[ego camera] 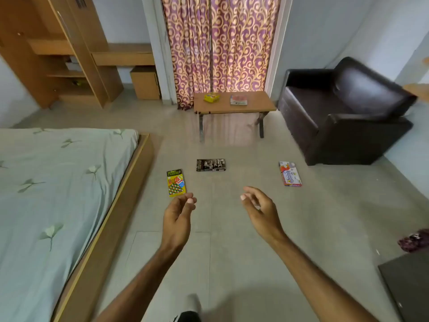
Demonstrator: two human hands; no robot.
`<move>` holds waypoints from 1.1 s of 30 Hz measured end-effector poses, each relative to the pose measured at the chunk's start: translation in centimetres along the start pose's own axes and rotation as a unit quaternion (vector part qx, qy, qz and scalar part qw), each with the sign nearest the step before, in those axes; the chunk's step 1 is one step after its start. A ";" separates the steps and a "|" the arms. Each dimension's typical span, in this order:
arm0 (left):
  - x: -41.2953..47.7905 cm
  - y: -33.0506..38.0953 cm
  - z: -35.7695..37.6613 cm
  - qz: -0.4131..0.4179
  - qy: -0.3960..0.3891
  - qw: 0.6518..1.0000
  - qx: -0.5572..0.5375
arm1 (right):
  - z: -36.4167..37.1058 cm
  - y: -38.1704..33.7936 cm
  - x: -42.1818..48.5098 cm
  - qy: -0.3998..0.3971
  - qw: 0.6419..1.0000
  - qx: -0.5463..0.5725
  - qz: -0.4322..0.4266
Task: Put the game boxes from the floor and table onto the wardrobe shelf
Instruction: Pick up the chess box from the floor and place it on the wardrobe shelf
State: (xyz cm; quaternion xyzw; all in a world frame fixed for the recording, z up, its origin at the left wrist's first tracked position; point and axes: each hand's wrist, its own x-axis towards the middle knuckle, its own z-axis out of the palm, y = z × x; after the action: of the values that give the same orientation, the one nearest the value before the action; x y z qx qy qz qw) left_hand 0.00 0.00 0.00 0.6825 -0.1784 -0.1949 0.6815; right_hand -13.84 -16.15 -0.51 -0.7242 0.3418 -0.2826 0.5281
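Observation:
Three game boxes lie flat on the tiled floor: a yellow ludo box (176, 182) on the left, a black chess box (210, 165) in the middle and a white-and-red box (290, 174) on the right. Two more sit on the low wooden table (257, 104): a small yellow box (211, 97) and a flat red-and-white box (238, 100). The open wooden wardrobe (55, 54) with its shelves stands far left. My left hand (178, 216) hovers just short of the ludo box, fingers loosely curled, holding nothing. My right hand (260, 211) is held out beside it, fingers apart and empty.
A bed (53, 196) with a green sheet and wooden frame fills the left side. A dark leather armchair (343, 112) stands right of the table. Patterned curtains (220, 43) hang behind the table. A dark flat object (408, 284) lies at the lower right.

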 end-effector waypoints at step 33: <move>71.8 -13.2 13.2 -0.274 0.089 0.957 0.041 | 21.7 10.2 75.1 -0.224 0.949 -0.164 0.151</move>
State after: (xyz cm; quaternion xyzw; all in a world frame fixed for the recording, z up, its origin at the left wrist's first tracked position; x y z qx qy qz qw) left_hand 54.71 -47.82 -14.79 0.7471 0.0689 -0.3054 0.5864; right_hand 46.39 -65.48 -12.82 -0.7855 0.3613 0.0299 0.5015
